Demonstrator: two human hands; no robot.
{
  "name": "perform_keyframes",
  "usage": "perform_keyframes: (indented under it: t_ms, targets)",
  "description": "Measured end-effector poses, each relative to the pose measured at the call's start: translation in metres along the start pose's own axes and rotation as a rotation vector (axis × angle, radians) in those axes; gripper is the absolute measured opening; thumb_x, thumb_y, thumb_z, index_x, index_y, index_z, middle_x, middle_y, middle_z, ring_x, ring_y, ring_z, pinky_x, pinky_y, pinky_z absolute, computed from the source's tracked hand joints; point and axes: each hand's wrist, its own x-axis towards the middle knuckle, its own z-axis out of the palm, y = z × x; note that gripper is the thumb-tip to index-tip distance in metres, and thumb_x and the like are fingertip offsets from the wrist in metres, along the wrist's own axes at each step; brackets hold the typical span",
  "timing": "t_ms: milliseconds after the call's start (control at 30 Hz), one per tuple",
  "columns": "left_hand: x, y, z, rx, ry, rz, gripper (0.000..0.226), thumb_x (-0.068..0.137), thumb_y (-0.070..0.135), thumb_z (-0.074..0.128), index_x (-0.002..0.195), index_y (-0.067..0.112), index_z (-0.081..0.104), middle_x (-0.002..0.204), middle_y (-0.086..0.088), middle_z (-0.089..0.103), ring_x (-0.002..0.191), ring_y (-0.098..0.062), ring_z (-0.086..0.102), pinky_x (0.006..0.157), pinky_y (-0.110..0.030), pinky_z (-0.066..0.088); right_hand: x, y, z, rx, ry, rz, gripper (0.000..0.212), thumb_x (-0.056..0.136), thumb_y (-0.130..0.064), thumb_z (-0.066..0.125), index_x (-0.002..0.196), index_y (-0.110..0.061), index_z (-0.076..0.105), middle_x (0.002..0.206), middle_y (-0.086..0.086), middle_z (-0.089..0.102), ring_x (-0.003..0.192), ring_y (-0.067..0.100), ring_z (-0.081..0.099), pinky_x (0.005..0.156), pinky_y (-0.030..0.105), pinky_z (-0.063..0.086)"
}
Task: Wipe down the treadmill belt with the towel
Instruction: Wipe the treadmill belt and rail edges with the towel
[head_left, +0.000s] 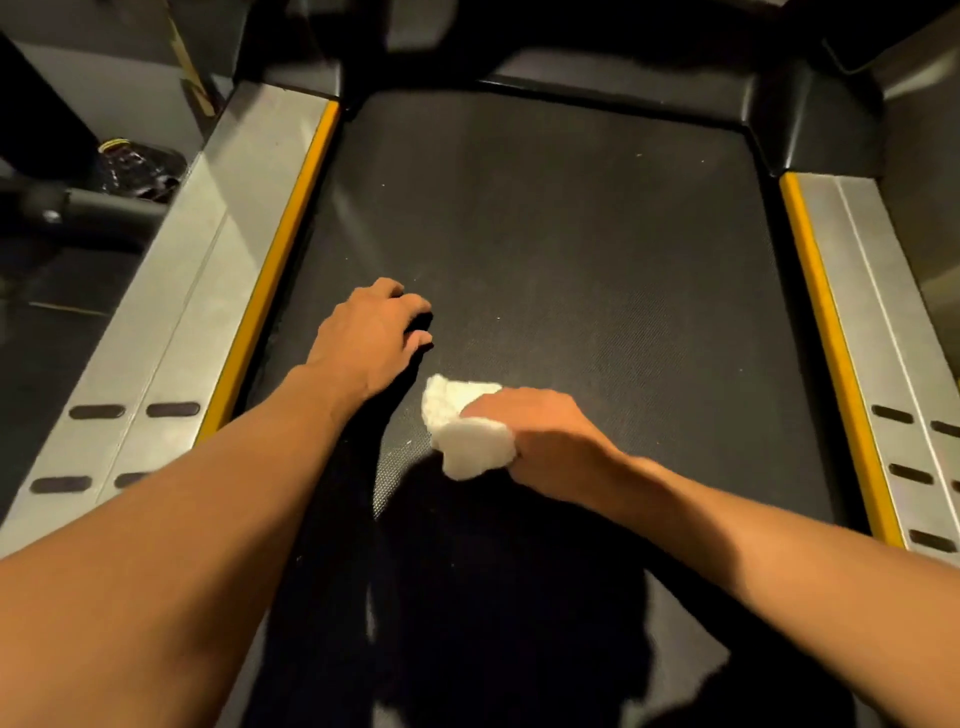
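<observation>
The dark textured treadmill belt (571, 234) fills the middle of the view, with a few pale specks on it. My right hand (540, 441) grips a bunched white towel (467, 431) and holds it down on the belt near the centre. My left hand (371, 338) rests on the belt to the towel's upper left, close to the left yellow strip, fingers bent with the tips on the surface and nothing in it. The two hands are a short gap apart.
Grey metal side rails (208, 291) (872, 312) with yellow inner strips (280, 260) (826, 322) border the belt. A black motor cover (649, 67) closes the far end. Dark floor and a dark object (135, 166) lie left of the treadmill.
</observation>
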Motion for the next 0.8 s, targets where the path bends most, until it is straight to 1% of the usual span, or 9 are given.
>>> perform_keyframes:
  t_ms: [67, 100, 167, 233, 333, 433, 533, 700, 800]
  targets:
    - [-0.009, -0.001, 0.004, 0.013, -0.013, 0.044, 0.038, 0.094, 0.041, 0.054, 0.131, 0.029, 0.054, 0.136, -0.003, 0.047, 0.120, -0.030, 0.050, 0.092, -0.048, 0.050, -0.010, -0.009, 0.011, -0.061, 0.076, -0.142, 0.037, 0.073, -0.010, 0.073, 0.108, -0.020, 0.068, 0.102, 0.002, 0.070, 0.095, 0.024, 0.067, 0.079, 0.034, 0.054]
    - [-0.014, -0.002, 0.007, 0.012, -0.018, 0.058, 0.038, 0.095, 0.040, 0.054, 0.131, 0.029, 0.055, 0.135, -0.003, 0.048, 0.119, -0.030, 0.050, 0.092, -0.048, 0.050, -0.005, -0.011, 0.005, -0.089, 0.124, -0.119, 0.034, 0.076, -0.013, 0.069, 0.108, -0.024, 0.066, 0.101, -0.001, 0.070, 0.094, 0.023, 0.066, 0.078, 0.034, 0.054]
    - [-0.024, -0.006, 0.012, 0.011, -0.025, 0.075, 0.036, 0.096, 0.036, 0.052, 0.131, 0.028, 0.055, 0.135, -0.003, 0.049, 0.119, -0.030, 0.050, 0.091, -0.048, 0.050, 0.014, -0.001, -0.012, -0.117, 0.261, 0.031, 0.033, 0.079, -0.017, 0.057, 0.108, -0.032, 0.062, 0.099, -0.008, 0.068, 0.093, 0.020, 0.063, 0.078, 0.035, 0.050]
    - [-0.033, -0.007, 0.013, 0.015, -0.043, 0.076, 0.034, 0.098, 0.033, 0.050, 0.131, 0.026, 0.055, 0.138, -0.003, 0.048, 0.122, -0.029, 0.048, 0.093, -0.047, 0.048, 0.035, 0.022, -0.029, -0.098, 0.367, 0.241, 0.039, 0.078, -0.007, 0.052, 0.110, -0.028, 0.060, 0.097, -0.003, 0.067, 0.091, 0.024, 0.062, 0.075, 0.034, 0.048]
    - [-0.043, -0.011, 0.011, 0.045, -0.075, 0.102, 0.034, 0.100, 0.026, 0.046, 0.132, 0.024, 0.053, 0.141, -0.001, 0.047, 0.122, -0.028, 0.050, 0.093, -0.046, 0.048, 0.039, 0.018, -0.022, -0.129, 0.314, 0.309, 0.041, 0.077, -0.005, 0.053, 0.110, -0.027, 0.061, 0.104, -0.001, 0.068, 0.096, 0.030, 0.061, 0.077, 0.036, 0.049]
    - [-0.052, -0.017, 0.009, 0.072, -0.101, 0.109, 0.033, 0.098, 0.017, 0.047, 0.130, 0.023, 0.056, 0.135, -0.001, 0.054, 0.115, -0.029, 0.057, 0.091, -0.044, 0.050, 0.001, -0.028, 0.015, 0.039, 0.049, 0.119, 0.025, 0.075, -0.027, 0.068, 0.098, -0.033, 0.061, 0.091, -0.019, 0.063, 0.091, 0.016, 0.060, 0.075, 0.028, 0.049]
    - [-0.058, -0.023, 0.009, 0.087, -0.093, 0.093, 0.036, 0.093, 0.011, 0.053, 0.126, 0.025, 0.057, 0.124, -0.003, 0.064, 0.107, -0.030, 0.061, 0.086, -0.042, 0.052, -0.029, -0.054, 0.033, -0.059, -0.085, -0.136, 0.033, 0.076, -0.020, 0.068, 0.108, -0.029, 0.064, 0.102, -0.006, 0.065, 0.097, 0.021, 0.060, 0.081, 0.032, 0.049]
    - [-0.070, -0.027, 0.003, -0.014, -0.023, 0.039, 0.029, 0.093, 0.008, 0.049, 0.119, 0.010, 0.062, 0.108, -0.020, 0.067, 0.096, -0.042, 0.061, 0.078, -0.040, 0.048, 0.043, -0.046, 0.003, -0.109, 0.257, 0.051, 0.038, 0.076, -0.008, 0.054, 0.109, -0.026, 0.062, 0.096, -0.001, 0.068, 0.091, 0.027, 0.062, 0.074, 0.038, 0.049]
    - [-0.073, -0.033, -0.004, -0.138, 0.048, -0.034, 0.029, 0.093, 0.007, 0.049, 0.118, 0.009, 0.062, 0.108, -0.020, 0.068, 0.098, -0.042, 0.061, 0.081, -0.043, 0.050, 0.065, -0.046, 0.010, -0.136, 0.251, 0.127, 0.042, 0.075, -0.003, 0.052, 0.111, -0.024, 0.060, 0.100, 0.003, 0.067, 0.093, 0.032, 0.061, 0.074, 0.039, 0.050]
